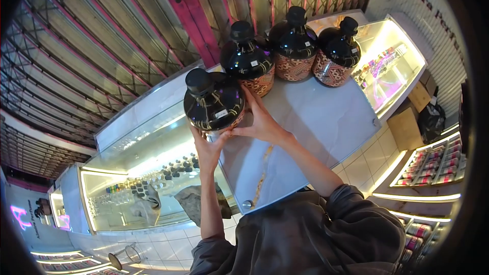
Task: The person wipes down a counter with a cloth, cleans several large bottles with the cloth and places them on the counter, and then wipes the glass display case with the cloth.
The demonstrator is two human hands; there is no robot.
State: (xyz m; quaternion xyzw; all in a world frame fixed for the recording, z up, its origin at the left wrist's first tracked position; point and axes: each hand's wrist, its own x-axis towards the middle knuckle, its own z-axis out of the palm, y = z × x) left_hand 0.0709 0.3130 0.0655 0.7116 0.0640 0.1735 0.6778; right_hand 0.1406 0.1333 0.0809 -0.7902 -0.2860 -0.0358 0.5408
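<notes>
Both my hands are wrapped around a large dark glass bottle (pixel 214 101) with a black cap and a patterned lower band. My left hand (pixel 208 148) grips its lower near side, and my right hand (pixel 262 121) holds its right side. The bottle is at the left edge of the marble-look counter top (pixel 326 117); whether its base touches the surface is hidden. Right behind it stands a similar bottle (pixel 248 61). Farther right are another bottle (pixel 293 46) and a slightly tilted-looking one (pixel 337 53), each with a small white label.
A lit glass display case (pixel 153 173) with many small bottles runs along the left. Another lit case (pixel 392 61) is at the right. Folding metal shutters (pixel 127 25) rise behind the counter. Cardboard boxes (pixel 405 128) and lit shelves (pixel 433 165) stand at the right.
</notes>
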